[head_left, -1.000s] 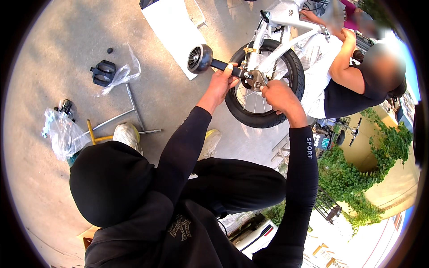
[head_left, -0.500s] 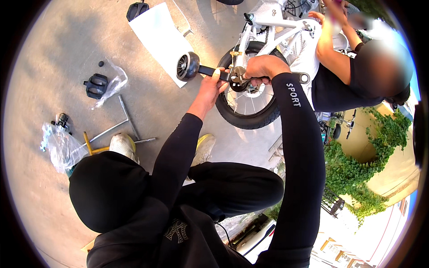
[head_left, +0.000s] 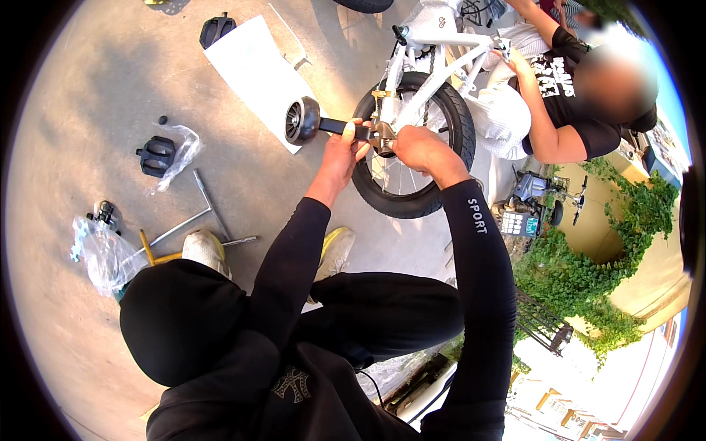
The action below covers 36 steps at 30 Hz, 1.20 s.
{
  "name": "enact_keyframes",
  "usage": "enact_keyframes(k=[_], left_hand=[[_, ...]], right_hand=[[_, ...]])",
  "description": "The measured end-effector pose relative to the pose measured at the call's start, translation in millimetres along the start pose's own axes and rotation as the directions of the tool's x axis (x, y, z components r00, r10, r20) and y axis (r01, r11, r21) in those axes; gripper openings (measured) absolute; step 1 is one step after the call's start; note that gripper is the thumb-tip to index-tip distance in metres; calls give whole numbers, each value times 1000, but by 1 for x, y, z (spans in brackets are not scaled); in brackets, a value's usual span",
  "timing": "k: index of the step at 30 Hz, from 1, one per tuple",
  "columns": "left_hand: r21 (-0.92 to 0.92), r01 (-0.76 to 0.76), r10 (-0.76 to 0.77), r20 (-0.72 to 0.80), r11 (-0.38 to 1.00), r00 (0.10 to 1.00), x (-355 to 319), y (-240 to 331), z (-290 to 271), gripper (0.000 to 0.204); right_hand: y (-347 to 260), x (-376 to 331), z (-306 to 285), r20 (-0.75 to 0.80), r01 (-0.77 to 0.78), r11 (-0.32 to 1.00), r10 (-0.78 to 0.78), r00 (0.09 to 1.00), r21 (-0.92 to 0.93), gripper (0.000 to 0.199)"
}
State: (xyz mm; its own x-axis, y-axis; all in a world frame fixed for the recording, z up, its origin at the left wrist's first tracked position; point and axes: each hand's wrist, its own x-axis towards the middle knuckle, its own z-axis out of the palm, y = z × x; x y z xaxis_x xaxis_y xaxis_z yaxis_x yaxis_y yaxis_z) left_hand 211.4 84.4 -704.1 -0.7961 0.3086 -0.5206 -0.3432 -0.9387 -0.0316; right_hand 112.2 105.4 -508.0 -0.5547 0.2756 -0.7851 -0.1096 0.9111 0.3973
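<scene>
My left hand (head_left: 342, 156) grips the black bracket of a training wheel (head_left: 303, 120), thumb on top. The small black wheel sticks out to the left of that hand. My right hand (head_left: 425, 151) is closed around the handle of an adjustable wrench (head_left: 382, 134). The wrench's jaws sit at the bracket's end, by the hub of the bicycle's wheel; the exact contact is too small to tell. Most of the handle is hidden behind my right hand. A black tyre (head_left: 401, 206) with spokes lies just beyond both hands, below the white bicycle frame (head_left: 434, 87).
A co-worker (head_left: 562, 110) sits at the far right, hands on the bicycle. On the ground lie a white sheet (head_left: 254, 77), a black pedal (head_left: 157, 156), another pedal (head_left: 218, 31), a metal cross-shaped wrench (head_left: 209, 202) and a clear plastic bag (head_left: 110, 253). Parked cycles stand by the ivy (head_left: 581, 279).
My right hand has turned; the wrench handle, whose end showed beyond my wrist, is now mostly hidden. My left hand keeps its grip. The co-worker has shifted, arms in a different position.
</scene>
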Motion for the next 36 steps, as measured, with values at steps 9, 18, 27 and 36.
enact_keyframes(k=[9, 18, 27, 36], left_hand=[[-12, 22, -22, 0, 1000, 1000, -4, 4, -3, 39], [-73, 58, -59, -9, 996, 998, -11, 6, 8, 37], [-34, 15, -15, 9, 999, 1000, -4, 4, 0, 37], [6, 44, -44, -5, 999, 999, -4, 8, 0, 35]], right_hand=[[-27, -12, 136, -515, 11, 912, 222, 828, 410, 25], [-49, 26, 198, -628, 146, 784, 354, 693, 603, 22], [-9, -57, 104, -372, -5, 938, 142, 917, 346, 33], [-3, -13, -18, 46, -55, 998, 57, 997, -38, 29]])
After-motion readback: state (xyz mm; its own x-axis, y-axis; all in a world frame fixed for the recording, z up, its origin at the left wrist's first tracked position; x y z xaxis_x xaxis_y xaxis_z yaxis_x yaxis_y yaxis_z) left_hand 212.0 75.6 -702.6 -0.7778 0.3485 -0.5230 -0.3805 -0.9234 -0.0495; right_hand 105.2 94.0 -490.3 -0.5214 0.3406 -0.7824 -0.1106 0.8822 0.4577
